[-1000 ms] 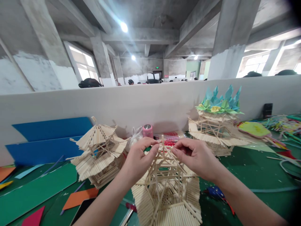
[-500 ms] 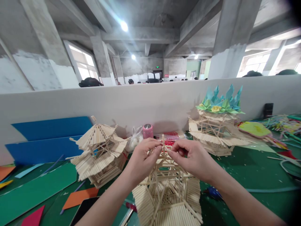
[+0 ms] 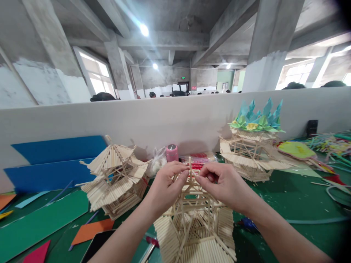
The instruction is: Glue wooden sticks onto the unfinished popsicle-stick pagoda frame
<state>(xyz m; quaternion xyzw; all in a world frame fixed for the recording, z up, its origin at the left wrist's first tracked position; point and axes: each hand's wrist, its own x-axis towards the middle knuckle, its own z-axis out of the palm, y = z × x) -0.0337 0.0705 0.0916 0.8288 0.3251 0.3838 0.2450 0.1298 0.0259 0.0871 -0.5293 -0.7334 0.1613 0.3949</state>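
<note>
pale little house of thin wooden sticks (image 3: 193, 223) | top spike pinched by left hand (image 3: 164, 188) and right hand (image 3: 223, 186) | rough ridged roof

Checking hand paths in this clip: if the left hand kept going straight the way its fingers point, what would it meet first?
The left hand points right, at the upright stick topping the stick pagoda. It would likely meet that stick first, then the right hand; depth is unclear.
</note>
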